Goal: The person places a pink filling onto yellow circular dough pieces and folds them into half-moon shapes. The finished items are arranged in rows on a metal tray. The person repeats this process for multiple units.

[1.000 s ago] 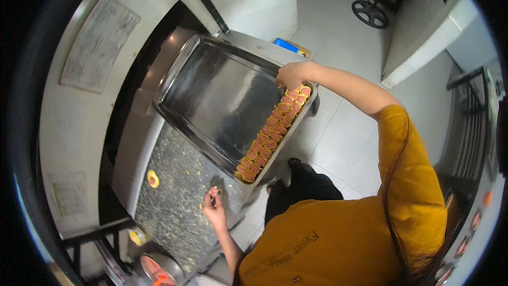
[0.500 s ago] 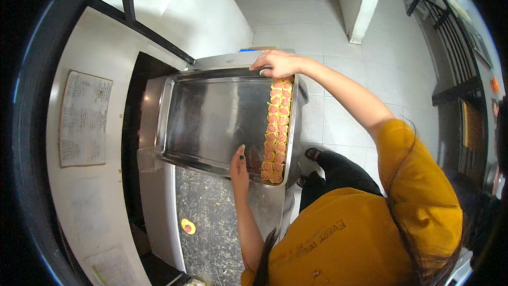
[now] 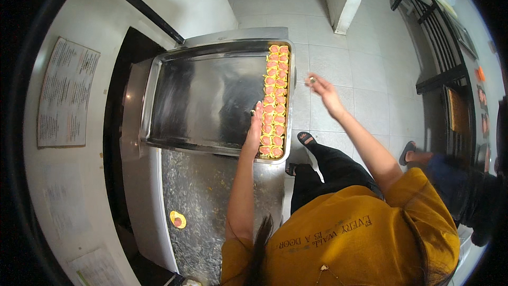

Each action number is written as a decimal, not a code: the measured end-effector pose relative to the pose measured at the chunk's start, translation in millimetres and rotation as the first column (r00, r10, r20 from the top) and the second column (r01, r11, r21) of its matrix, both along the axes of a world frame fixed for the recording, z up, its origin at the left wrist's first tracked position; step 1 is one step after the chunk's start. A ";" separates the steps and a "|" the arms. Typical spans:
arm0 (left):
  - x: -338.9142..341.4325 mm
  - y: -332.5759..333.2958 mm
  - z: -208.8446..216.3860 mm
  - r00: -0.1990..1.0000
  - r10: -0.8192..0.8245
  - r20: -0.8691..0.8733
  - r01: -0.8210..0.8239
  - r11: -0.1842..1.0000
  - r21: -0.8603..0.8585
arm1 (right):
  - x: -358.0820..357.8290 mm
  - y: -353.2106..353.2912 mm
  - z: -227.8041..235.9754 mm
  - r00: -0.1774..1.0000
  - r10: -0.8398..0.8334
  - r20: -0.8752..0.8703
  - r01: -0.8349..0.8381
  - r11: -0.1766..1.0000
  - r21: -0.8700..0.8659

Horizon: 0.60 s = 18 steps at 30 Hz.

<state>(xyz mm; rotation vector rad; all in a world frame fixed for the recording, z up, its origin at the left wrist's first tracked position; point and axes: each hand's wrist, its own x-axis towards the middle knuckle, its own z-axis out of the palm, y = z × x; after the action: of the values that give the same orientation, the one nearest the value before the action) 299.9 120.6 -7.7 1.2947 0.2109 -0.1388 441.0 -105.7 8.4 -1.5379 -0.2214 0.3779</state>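
A deep metal tray (image 3: pixel 206 100) lies on the worktop, its right end lined with a double row of small open-topped dumplings (image 3: pixel 275 95), pink filling in yellow wrappers. My left hand (image 3: pixel 254 130) is held edge-on along the left side of the row, near its close end, with fingers stretched out and holding nothing. It appears to touch the dumplings, though contact is hard to confirm. My right hand (image 3: pixel 325 95) is in the air to the right of the tray, over the floor. Its fingers are loosely bent, slightly blurred, and nothing shows in them.
One flat yellow wrapper with pink filling (image 3: pixel 178 220) lies on the speckled worktop (image 3: pixel 206 196) nearer me. A white wall with a paper sheet (image 3: pixel 69 92) stands at left. Behind me at right are a black metal rack (image 3: pixel 444 69) and another person's leg (image 3: pixel 423 159).
My right hand has let go of the tray's far rim and moved right and nearer me. My left hand has moved from over the tray's near edge up against the dumpling row.
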 end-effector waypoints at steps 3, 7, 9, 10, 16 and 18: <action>1.6 3.5 1.1 1.000 -0.019 0.018 0.020 0.999 -0.048 | -21.3 29.1 -13.4 0.986 0.052 -0.159 -0.052 0.999 0.002; 6.9 8.1 0.2 0.998 0.000 0.063 0.005 0.997 -0.075 | -30.5 49.0 -6.1 0.976 0.023 -0.217 -0.020 1.000 0.020; 14.3 8.0 -4.8 0.996 0.035 0.088 -0.030 0.998 -0.062 | -31.6 53.5 -1.9 0.974 0.025 -0.227 -0.021 1.000 0.021; 17.2 7.2 -7.3 0.996 0.027 0.088 -0.023 0.998 -0.052 | -32.8 55.8 0.9 0.975 0.033 -0.219 -0.030 0.999 0.016; 20.4 0.9 -11.6 0.996 -0.075 0.057 0.076 0.997 -0.012 | -33.4 53.5 11.1 0.974 0.046 -0.220 -0.045 0.999 0.009; 24.7 2.2 -1.6 0.994 -0.084 0.063 0.084 0.996 -0.011 | -28.7 51.5 12.9 0.971 0.042 -0.236 -0.041 0.999 0.009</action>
<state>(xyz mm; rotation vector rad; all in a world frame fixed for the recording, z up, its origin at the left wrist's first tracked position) 324.6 122.8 -9.3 1.2932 0.1017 -0.1705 412.3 -54.1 21.4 -1.4709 -0.0678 0.5888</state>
